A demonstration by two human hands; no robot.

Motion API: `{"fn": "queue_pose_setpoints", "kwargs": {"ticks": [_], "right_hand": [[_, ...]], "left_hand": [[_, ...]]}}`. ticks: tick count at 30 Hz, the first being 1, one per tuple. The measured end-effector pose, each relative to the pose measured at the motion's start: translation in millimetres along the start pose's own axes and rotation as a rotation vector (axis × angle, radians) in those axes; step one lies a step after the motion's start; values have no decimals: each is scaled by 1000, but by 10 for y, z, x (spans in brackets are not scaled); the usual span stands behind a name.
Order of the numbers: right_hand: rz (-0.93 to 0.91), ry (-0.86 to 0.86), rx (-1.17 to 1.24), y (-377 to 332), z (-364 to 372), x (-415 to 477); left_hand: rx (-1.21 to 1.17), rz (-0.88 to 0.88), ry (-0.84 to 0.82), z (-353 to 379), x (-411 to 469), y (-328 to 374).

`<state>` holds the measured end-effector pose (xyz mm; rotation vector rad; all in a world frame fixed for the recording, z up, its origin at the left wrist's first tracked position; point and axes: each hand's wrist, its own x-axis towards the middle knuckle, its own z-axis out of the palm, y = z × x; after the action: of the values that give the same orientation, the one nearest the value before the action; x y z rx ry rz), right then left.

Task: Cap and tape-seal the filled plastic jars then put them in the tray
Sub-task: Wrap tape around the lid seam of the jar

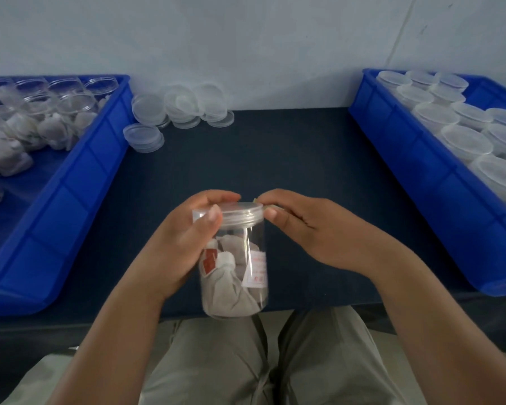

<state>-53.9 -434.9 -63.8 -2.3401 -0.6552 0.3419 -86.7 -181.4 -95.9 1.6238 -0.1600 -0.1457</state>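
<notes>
Dark counter (pixel 275 147) is stretching ahead; left hand (pixel 184 238) is gripping the capped jar (pixel 240 258) above its near edge. Right hand (pixel 313 226) is pinching what looks like tape (pixel 257 201) at the lid (pixel 240 213) rim. Advice: keeping the tape taut and straddling the seam.

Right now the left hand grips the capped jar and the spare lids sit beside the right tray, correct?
Not quite. The left hand grips the capped jar, but the head view shows the spare lids beside the left tray.
</notes>
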Motion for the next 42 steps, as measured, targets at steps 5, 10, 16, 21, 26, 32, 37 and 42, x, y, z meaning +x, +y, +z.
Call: {"fn": "queue_pose_setpoints", "kwargs": {"ticks": [5, 10, 16, 21, 26, 32, 37, 42], "right_hand": [[24, -7, -56, 35, 115, -28], [9, -6, -157, 59, 227, -41], [-17, 76, -153, 98, 356, -19], [-19, 45, -165, 139, 327, -20], [-47, -28, -215, 195, 271, -72], [6, 129, -294, 163, 419, -64], [78, 163, -374, 122, 390, 1], [234, 233, -550, 361, 136, 297]], "left_hand": [[122, 4, 26, 35, -15, -70], [339, 67, 206, 111, -15, -111], [428, 127, 207, 164, 0, -120], [552, 155, 236, 124, 46, -129], [545, 154, 242, 81, 83, -143], [570, 153, 228, 183, 71, -141], [571, 127, 276, 155, 28, -140], [277, 161, 183, -22, -62, 17]]}}
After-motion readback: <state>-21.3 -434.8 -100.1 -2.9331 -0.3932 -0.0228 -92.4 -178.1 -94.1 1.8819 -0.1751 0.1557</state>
